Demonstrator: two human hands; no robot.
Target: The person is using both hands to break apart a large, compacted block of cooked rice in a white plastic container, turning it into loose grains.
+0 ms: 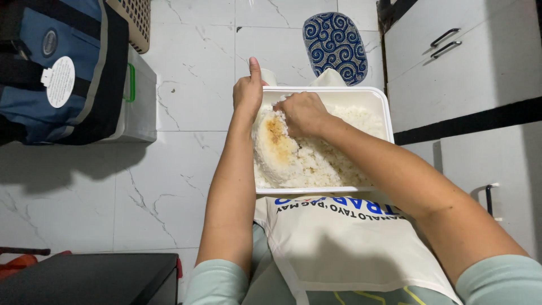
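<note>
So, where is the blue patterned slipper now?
The blue patterned slipper lies on the marble floor at the top of the head view, just beyond the white rice container.

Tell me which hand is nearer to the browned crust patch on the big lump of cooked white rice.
Right. The right hand presses into the rice beside the browned crust patch. The left hand is farther off, gripping the far left rim of the white rectangular plastic tub.

- A white rectangular tub [379,104] sat at centre frame, lying flat and open-topped.
- Cooked white rice [316,161] filled it in clumps, with one rounded slab, browned on its face, tilted up against the left wall.
</note>
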